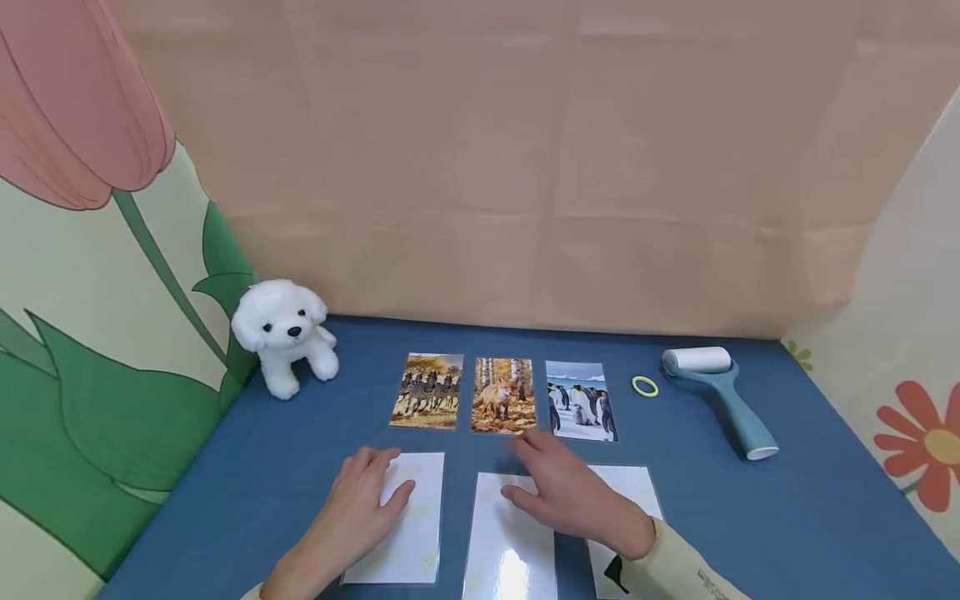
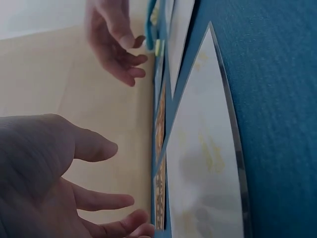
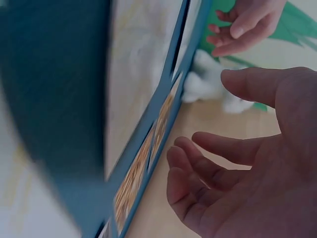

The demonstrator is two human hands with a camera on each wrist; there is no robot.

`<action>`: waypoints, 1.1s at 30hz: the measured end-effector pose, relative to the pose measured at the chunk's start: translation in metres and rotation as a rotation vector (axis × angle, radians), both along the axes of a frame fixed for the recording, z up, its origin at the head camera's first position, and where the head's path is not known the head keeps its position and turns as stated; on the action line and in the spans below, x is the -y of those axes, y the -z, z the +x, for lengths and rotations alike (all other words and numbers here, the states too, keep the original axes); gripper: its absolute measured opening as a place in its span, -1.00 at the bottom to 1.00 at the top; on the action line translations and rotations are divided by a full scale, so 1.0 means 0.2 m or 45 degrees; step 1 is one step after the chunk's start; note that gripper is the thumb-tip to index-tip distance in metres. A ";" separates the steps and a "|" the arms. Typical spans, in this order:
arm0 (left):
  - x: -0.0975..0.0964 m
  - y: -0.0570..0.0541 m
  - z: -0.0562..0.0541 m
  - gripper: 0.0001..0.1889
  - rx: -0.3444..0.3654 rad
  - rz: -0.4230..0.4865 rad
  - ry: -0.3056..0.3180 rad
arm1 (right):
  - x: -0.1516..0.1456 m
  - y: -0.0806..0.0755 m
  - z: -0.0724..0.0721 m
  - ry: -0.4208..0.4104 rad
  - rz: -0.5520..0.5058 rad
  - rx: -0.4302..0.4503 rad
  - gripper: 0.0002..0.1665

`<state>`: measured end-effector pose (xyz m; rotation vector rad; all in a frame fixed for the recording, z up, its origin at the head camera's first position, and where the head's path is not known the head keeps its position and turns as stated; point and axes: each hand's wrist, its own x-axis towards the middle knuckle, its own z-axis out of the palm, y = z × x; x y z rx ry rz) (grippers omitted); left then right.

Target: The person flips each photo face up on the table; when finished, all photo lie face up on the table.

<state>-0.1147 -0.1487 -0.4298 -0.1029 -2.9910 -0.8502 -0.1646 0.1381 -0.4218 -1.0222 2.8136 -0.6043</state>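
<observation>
My left hand (image 1: 362, 502) hovers over the left white laminated card (image 1: 420, 533), its fingers loosely bent and holding nothing. Over the middle white card (image 1: 487, 533) is my right hand (image 1: 562, 486), also holding nothing, its fingertips near the lower edge of the fox picture card (image 1: 504, 392). The right white card (image 1: 630, 487) lies partly hidden under the right forearm. In a row behind are a zebra picture card (image 1: 427, 390), the fox card and a penguin picture card (image 1: 581, 400). Faint yellow marks show on the left white card (image 2: 203, 148) in the left wrist view.
A white plush dog (image 1: 281, 333) sits at the back left of the blue table (image 1: 247, 500). Right of the penguin card lie a yellow-green ring (image 1: 645, 386) and a lint roller (image 1: 723, 392) with a blue handle. A brown paper-like sheet (image 1: 540, 167) hangs behind the table.
</observation>
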 end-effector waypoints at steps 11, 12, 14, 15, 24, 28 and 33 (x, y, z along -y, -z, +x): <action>0.07 0.01 0.05 -0.33 0.227 -0.110 -0.200 | 0.18 -0.01 0.07 -0.147 0.105 0.073 -0.28; 0.08 0.01 0.06 -0.33 0.245 -0.120 -0.212 | 0.19 -0.01 0.08 -0.155 0.119 0.078 -0.27; 0.09 0.02 0.07 -0.31 0.283 -0.128 -0.225 | 0.22 -0.01 0.09 -0.173 0.148 0.090 -0.24; 0.10 0.02 0.07 -0.30 0.307 -0.135 -0.231 | 0.23 -0.01 0.10 -0.183 0.158 0.092 -0.24; 0.11 0.07 0.09 -0.22 0.497 -0.168 -0.231 | 0.34 0.02 0.15 -0.253 0.298 0.015 -0.20; 0.10 0.08 0.09 -0.23 0.511 -0.152 -0.228 | 0.37 0.02 0.15 -0.239 0.334 -0.016 -0.21; 0.10 0.08 0.09 -0.22 0.499 -0.139 -0.223 | 0.39 0.03 0.15 -0.227 0.342 -0.017 -0.24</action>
